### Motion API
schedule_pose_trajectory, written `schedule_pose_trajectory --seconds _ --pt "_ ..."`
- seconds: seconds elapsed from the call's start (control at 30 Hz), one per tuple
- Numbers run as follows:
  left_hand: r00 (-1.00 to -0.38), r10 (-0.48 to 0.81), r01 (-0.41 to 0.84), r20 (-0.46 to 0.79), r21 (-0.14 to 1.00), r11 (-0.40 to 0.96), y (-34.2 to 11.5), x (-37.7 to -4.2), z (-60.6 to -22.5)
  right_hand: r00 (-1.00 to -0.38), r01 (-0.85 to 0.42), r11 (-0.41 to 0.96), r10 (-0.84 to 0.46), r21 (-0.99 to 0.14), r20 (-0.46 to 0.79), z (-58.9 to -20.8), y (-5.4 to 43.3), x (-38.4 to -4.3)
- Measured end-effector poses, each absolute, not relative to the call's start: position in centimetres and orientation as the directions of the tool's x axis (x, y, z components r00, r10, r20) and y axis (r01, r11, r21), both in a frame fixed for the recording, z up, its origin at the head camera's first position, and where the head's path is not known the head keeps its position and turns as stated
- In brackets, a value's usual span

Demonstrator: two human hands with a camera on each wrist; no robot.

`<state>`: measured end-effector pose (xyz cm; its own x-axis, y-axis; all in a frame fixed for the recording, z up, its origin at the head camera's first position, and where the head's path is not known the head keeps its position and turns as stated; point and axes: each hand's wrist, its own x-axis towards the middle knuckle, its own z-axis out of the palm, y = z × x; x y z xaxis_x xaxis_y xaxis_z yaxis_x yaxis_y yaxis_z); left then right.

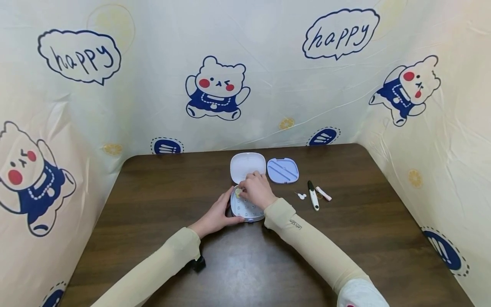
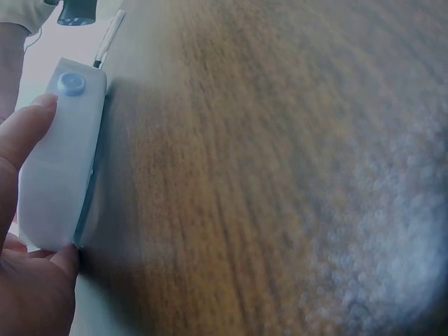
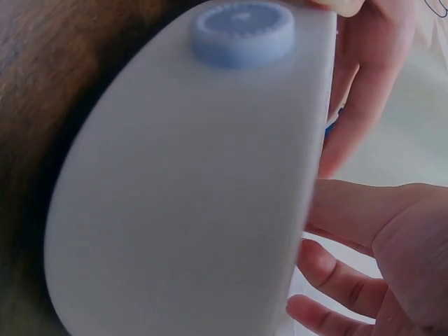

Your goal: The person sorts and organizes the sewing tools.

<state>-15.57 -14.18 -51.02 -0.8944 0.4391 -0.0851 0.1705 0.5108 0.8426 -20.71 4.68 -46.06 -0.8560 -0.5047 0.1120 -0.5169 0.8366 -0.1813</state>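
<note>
A small white box (image 1: 247, 209) with rounded corners stands on the table, its lid (image 1: 247, 166) raised at the back. Small printed marks dot its inside. My left hand (image 1: 218, 215) grips the box by its left side, thumb along the front near the blue button (image 2: 71, 84) and fingers at the side. Over the open box my right hand (image 1: 258, 189) bends down with curled fingers, pinching a small yellow thing (image 1: 238, 192) near the back left corner. The box wall (image 3: 182, 182) hides those fingertips in the right wrist view.
Right of the lid lies a lilac divided tray (image 1: 283, 170). Farther right are a small white piece (image 1: 301, 196), a black-and-white slim tool (image 1: 313, 196) and a pale pink stick (image 1: 324, 193). A printed curtain (image 1: 268, 85) closes off the table's back and sides.
</note>
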Motion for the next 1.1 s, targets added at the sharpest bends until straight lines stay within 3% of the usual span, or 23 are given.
schedule_pose_trajectory --seconds 0.5,1.1 --pt "-0.898 0.434 0.172 -0.077 0.846 0.505 -14.19 -15.47 -51.14 -0.865 -0.499 0.858 -0.488 -0.119 0.116 -46.85 4.07 -20.8" --pt "-0.897 0.433 0.169 -0.082 0.844 0.509 -14.17 -15.55 -51.0 -0.867 -0.497 0.859 -0.486 -0.122 0.108 -46.25 4.58 -20.55"
